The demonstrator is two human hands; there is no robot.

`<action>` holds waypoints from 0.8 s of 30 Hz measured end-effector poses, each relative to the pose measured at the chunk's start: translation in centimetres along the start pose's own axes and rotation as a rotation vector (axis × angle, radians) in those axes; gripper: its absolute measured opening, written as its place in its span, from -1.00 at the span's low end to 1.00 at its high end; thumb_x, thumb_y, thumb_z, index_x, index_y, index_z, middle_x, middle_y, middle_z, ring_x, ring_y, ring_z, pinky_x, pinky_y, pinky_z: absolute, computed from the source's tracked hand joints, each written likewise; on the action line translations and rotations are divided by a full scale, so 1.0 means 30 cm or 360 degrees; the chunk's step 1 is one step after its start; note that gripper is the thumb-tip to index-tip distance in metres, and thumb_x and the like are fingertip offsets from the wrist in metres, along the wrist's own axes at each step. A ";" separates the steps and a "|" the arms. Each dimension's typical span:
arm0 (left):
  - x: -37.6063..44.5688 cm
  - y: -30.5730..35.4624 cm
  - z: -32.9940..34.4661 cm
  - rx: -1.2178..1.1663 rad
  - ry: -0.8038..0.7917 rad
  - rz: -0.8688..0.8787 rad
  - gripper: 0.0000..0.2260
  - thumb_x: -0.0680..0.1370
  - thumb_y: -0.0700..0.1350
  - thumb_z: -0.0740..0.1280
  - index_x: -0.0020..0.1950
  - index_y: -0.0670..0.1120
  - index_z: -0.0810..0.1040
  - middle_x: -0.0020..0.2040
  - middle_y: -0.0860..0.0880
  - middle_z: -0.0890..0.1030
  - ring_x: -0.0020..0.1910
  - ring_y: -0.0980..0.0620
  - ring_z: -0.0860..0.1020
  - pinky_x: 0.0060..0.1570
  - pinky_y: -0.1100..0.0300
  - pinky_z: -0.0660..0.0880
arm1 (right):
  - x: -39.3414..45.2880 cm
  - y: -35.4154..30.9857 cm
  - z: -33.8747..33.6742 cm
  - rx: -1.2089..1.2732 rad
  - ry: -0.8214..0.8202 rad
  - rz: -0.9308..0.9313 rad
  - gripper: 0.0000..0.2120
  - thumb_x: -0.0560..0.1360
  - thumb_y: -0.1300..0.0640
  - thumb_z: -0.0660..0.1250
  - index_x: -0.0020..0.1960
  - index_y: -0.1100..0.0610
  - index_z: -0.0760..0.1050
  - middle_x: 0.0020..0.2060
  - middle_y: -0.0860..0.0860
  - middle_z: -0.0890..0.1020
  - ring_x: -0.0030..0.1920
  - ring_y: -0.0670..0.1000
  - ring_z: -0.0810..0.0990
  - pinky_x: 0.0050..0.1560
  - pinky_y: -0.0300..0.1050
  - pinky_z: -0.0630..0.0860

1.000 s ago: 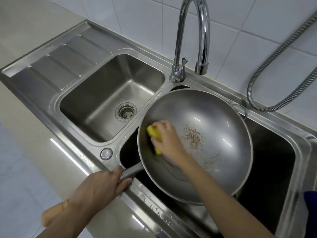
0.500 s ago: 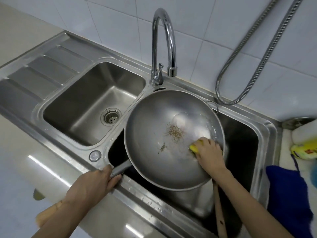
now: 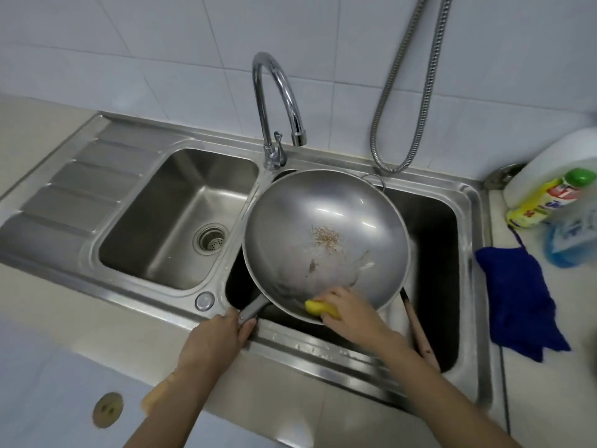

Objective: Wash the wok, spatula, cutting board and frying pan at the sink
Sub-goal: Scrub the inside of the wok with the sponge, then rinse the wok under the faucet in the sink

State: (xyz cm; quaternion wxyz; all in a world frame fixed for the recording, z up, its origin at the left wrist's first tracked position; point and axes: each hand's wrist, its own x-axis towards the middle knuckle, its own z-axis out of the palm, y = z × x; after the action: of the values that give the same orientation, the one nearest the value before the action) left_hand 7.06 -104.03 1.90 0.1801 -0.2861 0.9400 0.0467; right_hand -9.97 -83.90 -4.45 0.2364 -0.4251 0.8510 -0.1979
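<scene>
Steel everywhere: a double-bowl sink [image 3: 465, 240] fills the middle of the frame, with a ribbed draining board on its left side and a chrome tap [image 3: 277, 101] rising at top centre. The wok [image 3: 326, 234] sits tilted over the right-hand bowl, its rim overlapping the divider between the bowls, and there's a patch of brownish stuck-on bits near the middle of it, plus a soapy smear lower down.

Left hand [image 3: 214, 339], lower centre of the frame, is wrapped round the wok's dark handle [image 3: 253, 310], fingers curled tight around it. Right hand [image 3: 347, 313] is at the wok's near rim, fingers bent and held close together, pressing a yellow sponge [image 3: 318, 308] against the inside wall. Only part of the sponge pokes out from under the fingers.

Just right of that hand, a long wooden handle [image 3: 418, 331] runs down into the right bowl under the wok. Can't tell what it belongs to, its end is hidden.

Left bowl has only its drain strainer [image 3: 211, 239] showing. A metal hose [image 3: 410, 101] loops down the white tiles at upper right. On the counter at the right edge: a blue cloth [image 3: 520, 299], a yellow bottle with a green cap [image 3: 546, 200] lying against a white jug [image 3: 559, 160], and something blue and blurry below them.
</scene>
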 end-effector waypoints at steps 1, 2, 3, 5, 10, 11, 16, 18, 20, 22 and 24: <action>-0.002 0.002 -0.002 -0.0013 -0.0001 0.0011 -0.60 0.60 0.22 0.02 0.11 -0.07 0.40 -0.01 -0.08 0.64 0.03 -0.13 0.60 -0.09 0.07 0.45 | -0.038 0.014 -0.015 -0.0097 0.0041 0.0017 -0.58 0.50 -0.10 0.11 0.32 -0.08 0.42 0.23 -0.06 0.47 0.23 0.02 0.41 0.24 -0.06 0.34; -0.002 -0.002 0.002 -0.0033 -0.0010 0.0010 -0.60 0.60 0.22 0.02 0.11 -0.07 0.40 0.00 -0.09 0.64 0.03 -0.14 0.60 -0.08 0.06 0.46 | -0.063 0.036 -0.030 -0.0187 0.0054 0.0032 -0.54 0.48 -0.15 0.04 0.32 -0.10 0.42 0.23 -0.08 0.46 0.23 0.03 0.42 0.24 -0.06 0.34; -0.001 -0.007 0.005 -0.0075 -0.0011 0.0004 -0.60 0.60 0.22 0.02 0.10 -0.07 0.41 0.00 -0.10 0.64 0.04 -0.14 0.59 -0.08 0.05 0.46 | -0.082 0.061 -0.045 -0.0260 0.0065 0.0053 -0.54 0.48 -0.15 0.04 0.32 -0.11 0.42 0.23 -0.08 0.46 0.23 0.03 0.42 0.24 -0.06 0.34; -0.007 -0.015 0.010 -0.0129 -0.0002 0.0027 -0.60 0.60 0.21 0.03 0.07 -0.09 0.42 0.00 -0.13 0.64 0.04 -0.17 0.59 -0.08 0.04 0.45 | -0.146 0.092 -0.079 -0.0328 0.0147 0.0152 -0.63 0.54 -0.08 0.17 0.33 -0.10 0.42 0.26 -0.05 0.45 0.23 0.07 0.42 0.23 -0.02 0.36; 0.012 -0.046 0.034 -0.0202 0.0010 0.0067 -0.62 0.59 0.21 0.09 -0.07 -0.11 0.39 -0.02 -0.23 0.62 0.04 -0.24 0.57 -0.08 0.01 0.43 | -0.397 0.120 -0.177 -0.0211 0.0614 0.0496 -0.65 0.54 0.01 0.29 0.31 -0.02 0.47 0.28 0.02 0.46 0.19 0.13 0.44 0.17 0.06 0.39; 0.021 -0.050 0.042 -0.0232 0.0006 0.0087 -0.63 0.58 0.21 0.10 -0.11 -0.10 0.37 -0.03 -0.25 0.62 0.04 -0.26 0.57 -0.10 0.00 0.41 | -0.460 0.132 -0.184 -0.0225 0.0708 0.0574 -0.65 0.54 0.03 0.30 0.31 -0.01 0.47 0.29 0.01 0.46 0.19 0.11 0.44 0.17 0.04 0.40; 0.039 -0.055 0.059 -0.0226 0.0027 0.0151 -0.61 0.58 0.21 0.11 -0.17 -0.11 0.37 -0.05 -0.27 0.60 0.03 -0.28 0.56 -0.15 0.00 0.35 | -0.728 0.185 -0.120 -0.0251 0.1102 0.1016 -0.64 0.52 0.06 0.33 0.31 0.05 0.47 0.28 0.06 0.47 0.21 0.13 0.44 0.23 0.03 0.38; 0.050 -0.065 0.064 -0.0142 0.0027 0.0197 -0.59 0.58 0.22 0.06 -0.07 -0.11 0.45 -0.09 -0.21 0.57 0.01 -0.25 0.56 -0.17 0.01 0.35 | -0.792 0.190 -0.075 -0.0174 0.1144 0.1102 -0.62 0.50 0.11 0.36 0.30 0.08 0.47 0.28 0.10 0.46 0.19 0.20 0.44 0.21 0.06 0.38; 0.049 -0.070 0.061 0.0004 -0.0023 0.0278 -0.57 0.57 0.22 0.00 0.07 -0.04 0.50 -0.18 -0.10 0.48 -0.04 -0.21 0.57 -0.22 0.03 0.34 | -0.820 0.191 -0.044 -0.0110 0.1138 0.1130 -0.60 0.50 0.12 0.37 0.32 0.07 0.44 0.30 0.10 0.44 0.20 0.20 0.42 0.22 0.09 0.38; 0.041 -0.067 0.048 -0.0018 -0.0043 0.0236 -0.57 0.59 0.19 0.01 0.08 -0.09 0.49 -0.20 -0.07 0.44 -0.07 -0.20 0.56 -0.23 0.05 0.34 | -0.817 0.179 -0.038 -0.0078 0.1129 0.1160 -0.60 0.51 0.08 0.36 0.33 0.07 0.44 0.32 0.09 0.43 0.24 0.18 0.41 0.24 0.10 0.36; 0.029 -0.060 0.037 -0.0015 -0.0009 0.0263 -0.59 0.59 0.17 0.02 0.06 -0.11 0.48 -0.19 -0.10 0.44 -0.08 -0.21 0.56 -0.25 0.05 0.34 | -0.795 0.155 -0.039 -0.0083 0.1179 0.1235 -0.61 0.51 0.05 0.36 0.31 0.10 0.46 0.31 0.10 0.45 0.26 0.17 0.40 0.26 0.10 0.34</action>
State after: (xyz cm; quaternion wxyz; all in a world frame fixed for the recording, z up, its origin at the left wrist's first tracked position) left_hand 7.74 -105.76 0.58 0.1770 -0.2084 0.9596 0.0667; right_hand -1.01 -61.63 -0.41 -0.0346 0.0132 0.9766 -0.2117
